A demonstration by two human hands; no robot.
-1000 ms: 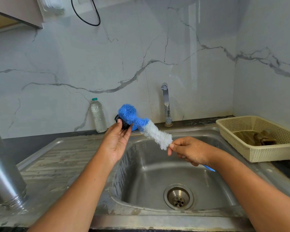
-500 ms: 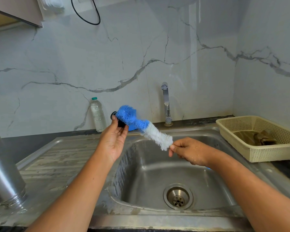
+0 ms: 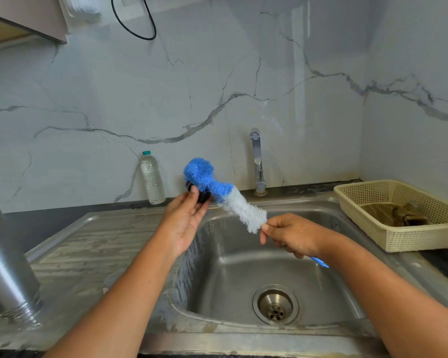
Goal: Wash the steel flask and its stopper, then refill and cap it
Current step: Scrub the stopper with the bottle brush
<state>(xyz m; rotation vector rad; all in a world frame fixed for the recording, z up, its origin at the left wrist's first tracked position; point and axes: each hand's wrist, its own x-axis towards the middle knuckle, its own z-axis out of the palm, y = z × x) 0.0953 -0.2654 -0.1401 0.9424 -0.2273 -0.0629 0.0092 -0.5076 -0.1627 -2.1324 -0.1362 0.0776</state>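
Observation:
The steel flask (image 3: 7, 275) stands upside down on the drainboard at the far left, its mouth on the steel. Above the sink's left rim my left hand (image 3: 185, 223) pinches the small black stopper (image 3: 199, 195) at its fingertips. My right hand (image 3: 292, 235) grips the blue handle of a bottle brush (image 3: 225, 196). The brush's blue bristled tip lies against the stopper, and its white bristles run down toward my right hand. Most of the stopper is hidden behind the bristles and my fingers.
Below both hands lies the steel sink (image 3: 243, 275) with its drain (image 3: 275, 304). The tap (image 3: 256, 161) stands at the back wall, no water running. A plastic water bottle (image 3: 151, 178) stands behind the drainboard. A cream basket (image 3: 404, 237) holding a cloth sits right.
The brush's blue tip has shifted slightly over the stopper, and my left fingers have turned the stopper a little. Both hands stay in nearly the same place.

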